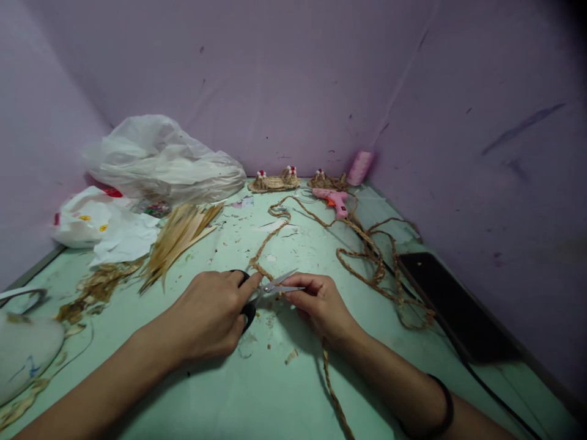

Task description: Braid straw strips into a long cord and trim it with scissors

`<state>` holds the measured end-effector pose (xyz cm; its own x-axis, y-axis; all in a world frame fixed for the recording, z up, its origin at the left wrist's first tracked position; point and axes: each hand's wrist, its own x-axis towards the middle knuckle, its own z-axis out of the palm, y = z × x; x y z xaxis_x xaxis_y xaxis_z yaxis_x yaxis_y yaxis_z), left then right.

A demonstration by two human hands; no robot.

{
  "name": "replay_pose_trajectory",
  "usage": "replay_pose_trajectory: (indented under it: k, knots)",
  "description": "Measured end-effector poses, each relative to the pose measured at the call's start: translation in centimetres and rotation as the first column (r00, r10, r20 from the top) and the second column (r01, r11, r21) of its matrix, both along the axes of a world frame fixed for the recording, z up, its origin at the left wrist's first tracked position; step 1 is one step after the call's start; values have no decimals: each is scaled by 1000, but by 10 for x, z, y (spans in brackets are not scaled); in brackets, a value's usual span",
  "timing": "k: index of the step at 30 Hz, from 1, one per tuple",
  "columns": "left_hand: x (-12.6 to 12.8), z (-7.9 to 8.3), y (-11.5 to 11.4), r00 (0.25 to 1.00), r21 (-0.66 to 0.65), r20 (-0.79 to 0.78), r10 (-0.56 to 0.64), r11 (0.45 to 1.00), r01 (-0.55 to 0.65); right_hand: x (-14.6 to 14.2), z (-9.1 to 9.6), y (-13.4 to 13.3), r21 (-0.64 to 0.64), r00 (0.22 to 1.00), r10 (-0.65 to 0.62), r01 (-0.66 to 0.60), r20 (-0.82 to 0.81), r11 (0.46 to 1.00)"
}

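My left hand (214, 308) grips black-handled scissors (267, 287) by their loops, the blades apart and pointing right. Between the blades runs a brown braided cord (266, 241). My right hand (321, 302) pinches the cord close to the blade tips, thumb against fingers. One length of cord trails from under that hand towards the bottom edge. Beyond the scissors the cord leads away over the green table (215, 391) to a loose tangle on the right. Small fibre scraps (291, 355) lie just below the blades.
Dried flat strips (181, 235) and a plastic bag (169, 159) lie at the left. Woven slippers with red and white beads (275, 183), a pink glue gun (334, 201) and a pink thread spool (361, 167) are at the back. A black phone (454, 305) rests at the right.
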<state>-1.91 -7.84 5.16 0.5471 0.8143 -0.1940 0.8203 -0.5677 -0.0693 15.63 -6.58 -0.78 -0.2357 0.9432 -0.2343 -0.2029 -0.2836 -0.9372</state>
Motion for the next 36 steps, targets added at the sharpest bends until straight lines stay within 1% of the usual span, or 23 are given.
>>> replay_pose_trajectory:
  k: [10, 12, 15, 16, 18, 20, 22, 24, 27, 30, 32, 34, 36]
  knots:
    - [-4, -15, -3, 1000, 15, 1, -19, 1000, 19, 0, -4, -1, -21, 1000, 7, -7, 4, 1000]
    - [-3, -14, -3, 1000, 11, 14, -15, 1000, 14, 0, -4, -1, -26, 1000, 8, -8, -5, 1000]
    - [-4, -8, 0, 997, -47, 71, 6, 999, -3, 0, -4, -1, -45, 1000, 8, -9, -27, 999]
    - [-6, -5, 1, 994, -66, 99, 40, 997, -33, -1, -3, -2, -55, 999, -1, 0, -35, 998]
    - [-10, 2, 5, 975, -63, 162, 153, 988, -144, -2, -2, -2, -78, 998, -28, 23, -52, 997]
    - [-15, 7, 9, 936, -4, 223, 273, 960, -279, -2, -1, -1, -96, 997, -43, 37, -66, 995]
    - [-19, 10, 11, 909, 48, 270, 317, 939, -342, -3, -2, -1, -105, 995, -39, 30, -88, 994]
    - [-18, 10, 11, 901, 44, 296, 316, 938, -343, -3, -2, -1, -98, 995, -31, 21, -95, 995]
    - [-12, 9, 8, 889, -36, 325, 324, 943, -331, -2, -3, -1, -72, 996, -21, 14, -90, 997]
    - [-6, 8, 7, 863, -99, 349, 366, 930, -354, -3, -1, -1, -62, 995, -2, -4, -95, 998]
    - [-4, 7, 6, 857, -112, 354, 374, 927, -358, -3, 2, -1, -97, 995, -3, -7, -101, 995]
    - [-4, 7, 5, 868, -99, 352, 349, 936, -337, -2, 4, 0, -153, 993, -19, 1, -114, 988]
    - [-4, 6, 4, 883, -74, 344, 320, 947, -314, -2, 5, 0, -168, 994, -31, 13, -104, 986]
